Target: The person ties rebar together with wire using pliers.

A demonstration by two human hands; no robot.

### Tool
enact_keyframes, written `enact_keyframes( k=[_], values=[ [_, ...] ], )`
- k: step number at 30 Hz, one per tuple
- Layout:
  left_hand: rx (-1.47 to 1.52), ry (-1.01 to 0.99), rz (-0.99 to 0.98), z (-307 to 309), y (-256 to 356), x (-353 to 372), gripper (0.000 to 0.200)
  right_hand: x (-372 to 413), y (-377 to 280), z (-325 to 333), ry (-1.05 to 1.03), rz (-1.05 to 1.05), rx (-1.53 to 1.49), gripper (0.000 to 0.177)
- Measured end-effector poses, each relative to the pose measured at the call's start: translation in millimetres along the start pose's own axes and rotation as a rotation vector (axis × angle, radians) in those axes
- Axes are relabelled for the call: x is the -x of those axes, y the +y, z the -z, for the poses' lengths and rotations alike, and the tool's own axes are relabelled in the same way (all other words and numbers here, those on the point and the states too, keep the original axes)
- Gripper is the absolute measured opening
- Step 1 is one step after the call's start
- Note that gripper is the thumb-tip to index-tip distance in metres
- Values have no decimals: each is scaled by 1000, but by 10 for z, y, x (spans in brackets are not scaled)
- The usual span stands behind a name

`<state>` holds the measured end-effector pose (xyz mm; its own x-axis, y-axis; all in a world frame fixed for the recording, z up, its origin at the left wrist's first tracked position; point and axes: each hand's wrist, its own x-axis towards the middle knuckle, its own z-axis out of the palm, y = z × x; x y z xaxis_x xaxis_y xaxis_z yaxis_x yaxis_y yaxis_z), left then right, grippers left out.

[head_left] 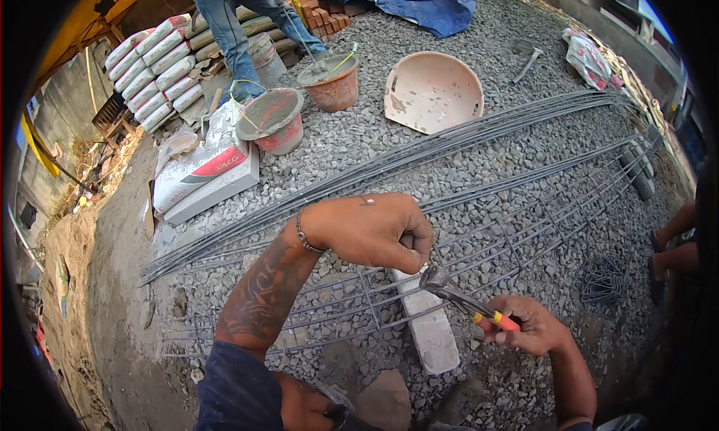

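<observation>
My right hand (530, 325) grips a pair of pincers (466, 304) by its red and yellow handles. The jaws (434, 279) point up and left, right beside the thumb of my left hand (378, 232). That left hand is curled closed, thumb and finger pinched together, over a long cage of steel rebar (359, 281) with cross ties; what it pinches is hidden. Under the bars lies a pale concrete block (432, 337), propping the cage above the gravel.
A bundle of loose rebar (359, 178) runs diagonally behind the cage. Beyond it stand two buckets of grey mix (278, 131), a shallow pinkish tub (434, 94) and a cement bag (198, 172). One person (236, 41) stands behind the buckets; another's legs (674, 244) show at right.
</observation>
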<state>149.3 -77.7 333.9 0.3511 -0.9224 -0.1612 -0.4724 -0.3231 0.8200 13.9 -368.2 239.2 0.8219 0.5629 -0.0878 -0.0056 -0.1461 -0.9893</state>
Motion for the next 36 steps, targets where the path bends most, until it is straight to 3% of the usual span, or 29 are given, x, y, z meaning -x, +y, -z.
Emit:
enact_keyframes(
  k=[1,3,7,9,10,12,13,17,19,20,21,22,24,25,26,28,29,31,33,35,36],
  values=[
    [-12,6,-7,-2,-26,0,13,7,13,0,0,-1,-1,22],
    [-24,12,-14,-9,-67,-6,13,17,44,13,-44,-229,13,27],
    [-91,-17,16,-15,-96,-19,13,-88,58,-175,3,-265,-19,31],
    [-60,-56,29,-22,-133,-29,13,-159,98,-302,94,-136,326,33],
    [-18,-86,30,-16,-170,-25,13,-162,133,-344,88,-167,301,33],
    [35,-122,39,-19,-249,-32,14,-220,176,-387,-127,-359,334,37],
    [125,-131,10,-6,-292,-32,15,-228,87,-474,-83,-394,273,41],
    [405,-147,-137,56,-352,-45,20,-290,240,-712,-99,-159,33,44],
    [497,-160,-231,129,-370,-24,20,-364,161,-745,-83,-159,53,43],
    [434,-63,-224,174,-369,12,19,-376,113,-771,-65,-173,62,43],
    [374,33,-216,194,-350,30,18,-422,-2,-746,115,-107,192,38],
    [382,30,-214,168,-312,37,18,-497,-15,-631,114,-114,187,38],
    [-423,377,112,51,-127,35,14,-601,107,-377,366,-289,526,34],
    [-854,726,-18,-272,-182,-154,11,-565,326,-432,252,-226,402,29],
    [-883,679,91,-312,-114,-236,9,-525,388,-498,254,-226,400,29],
    [-778,707,-5,-310,-161,-276,11,-399,478,-630,-164,-402,-901,25],
    [-779,705,-11,-260,-196,-265,11,-345,535,-647,-304,-284,-1073,21],
    [107,499,63,-136,-281,-182,15,-334,511,-641,-328,-237,-989,19],
    [88,481,66,-119,-359,-201,16,-339,457,-630,-347,-194,-892,18],
    [60,460,62,-95,-409,-238,18,-400,393,-640,59,-129,-486,23],
    [-33,471,64,-97,-424,-248,18,-401,410,-606,66,-118,-486,23]
  ],
)
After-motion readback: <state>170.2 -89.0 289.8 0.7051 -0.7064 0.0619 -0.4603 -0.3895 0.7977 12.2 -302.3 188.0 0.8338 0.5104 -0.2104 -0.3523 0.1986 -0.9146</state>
